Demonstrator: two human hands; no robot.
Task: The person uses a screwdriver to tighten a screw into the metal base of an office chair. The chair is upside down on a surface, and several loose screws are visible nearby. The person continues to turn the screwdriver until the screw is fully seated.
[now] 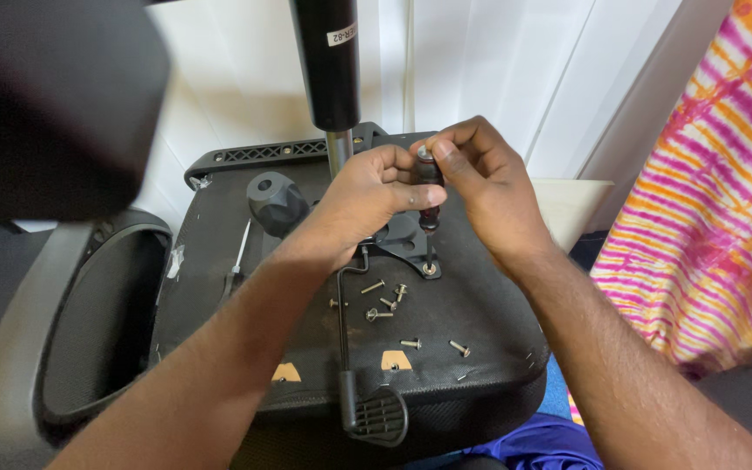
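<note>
Both hands up top: left hand (367, 193) & right hand (480, 178) clamped round 1 screwdriver (429, 209), upright, tip down in the metal bracket (402, 237) on the upturned chair seat (219, 261). Approx 8 loose screws (374, 285) lie just below. 1 gas cylinder (328, 61) rises behind, 1 lever (341, 322) in front.

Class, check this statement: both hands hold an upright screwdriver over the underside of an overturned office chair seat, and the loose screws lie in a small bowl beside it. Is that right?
Not quite. The head view shows the left hand and right hand holding the upright screwdriver over the seat underside, but there is no bowl: the loose screws lie scattered directly on the seat underside.
</note>
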